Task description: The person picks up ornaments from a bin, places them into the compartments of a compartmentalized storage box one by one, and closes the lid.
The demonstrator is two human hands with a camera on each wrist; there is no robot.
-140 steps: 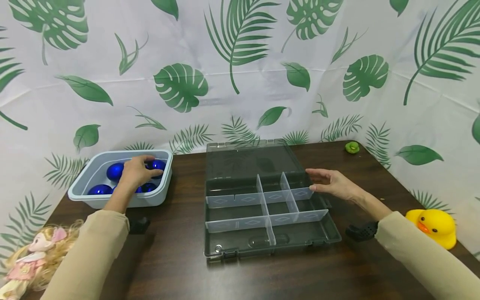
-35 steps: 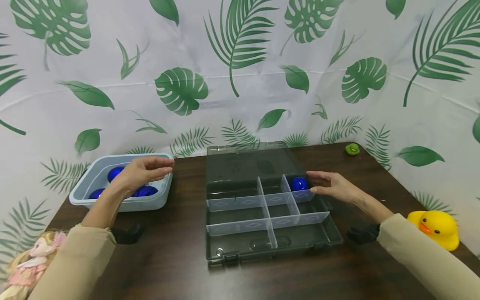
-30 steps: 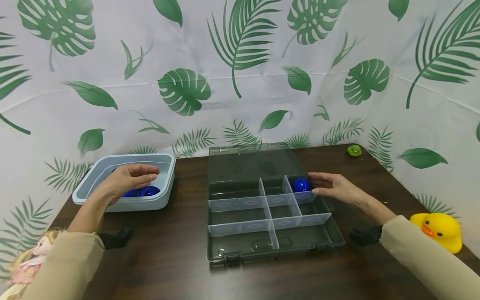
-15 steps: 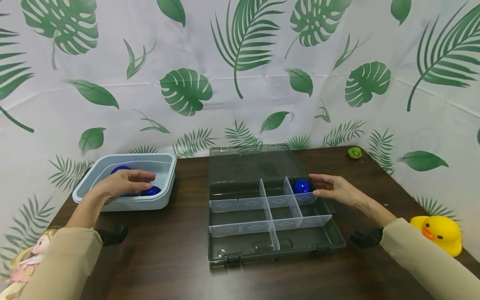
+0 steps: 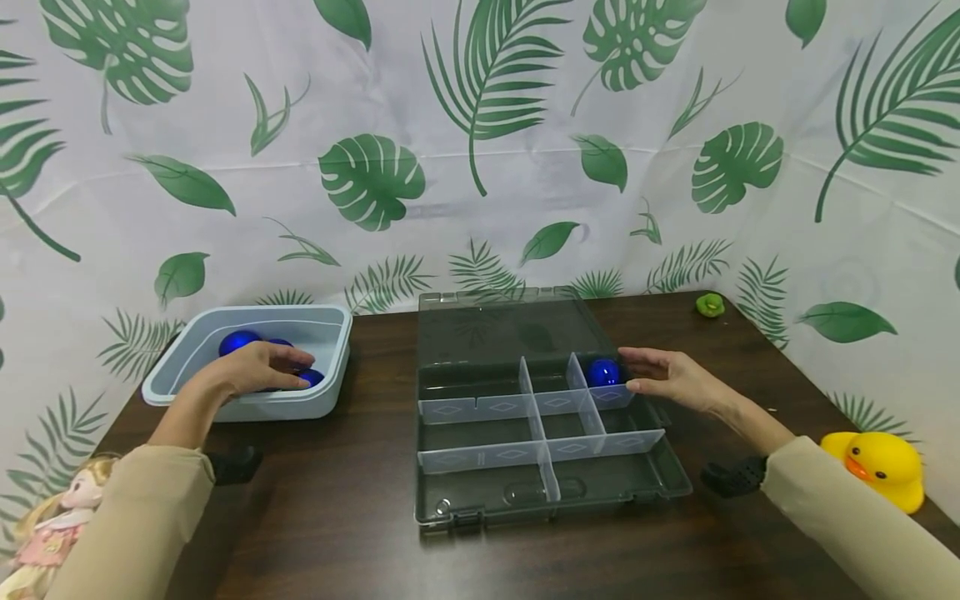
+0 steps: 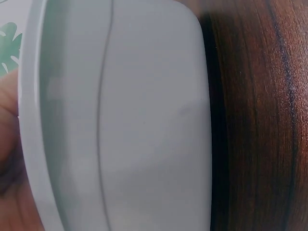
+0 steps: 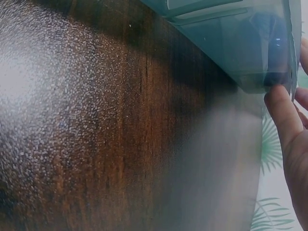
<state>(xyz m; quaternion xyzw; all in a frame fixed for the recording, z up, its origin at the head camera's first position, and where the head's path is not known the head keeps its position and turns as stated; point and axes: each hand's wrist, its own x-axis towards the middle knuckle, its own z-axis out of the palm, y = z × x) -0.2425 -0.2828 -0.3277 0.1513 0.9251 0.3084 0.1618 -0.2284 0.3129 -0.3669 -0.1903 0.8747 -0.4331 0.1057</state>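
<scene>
My left hand (image 5: 251, 367) reaches down into a light blue plastic basin (image 5: 341, 350), thumb and fingers spread apart over a shiny blue ball (image 5: 312, 378). Another blue ball (image 5: 239, 341) lies further back in the basin, with more partly hidden by the hand. The left wrist view is mostly the basin's outer wall (image 6: 149, 115). A smoky clear divided organizer box (image 5: 480, 483) lies with its lid folded back; one blue ball (image 5: 603, 372) sits in its back right compartment. My right hand (image 5: 675, 379) rests fingertips and thumb at the box's right side, beside that ball.
A yellow rubber duck (image 5: 881, 467) stands at the right, near my right sleeve. A small green toy (image 5: 709, 305) is at the far right corner. A doll (image 5: 63, 521) lies at the left edge, partly behind my left sleeve. A leaf-patterned curtain (image 5: 480, 150) closes off the back.
A blue ball has come into the box's back right compartment since the earliest frame. My left hand has moved back over the basin and lowered towards a ball. The right hand stays at the box.
</scene>
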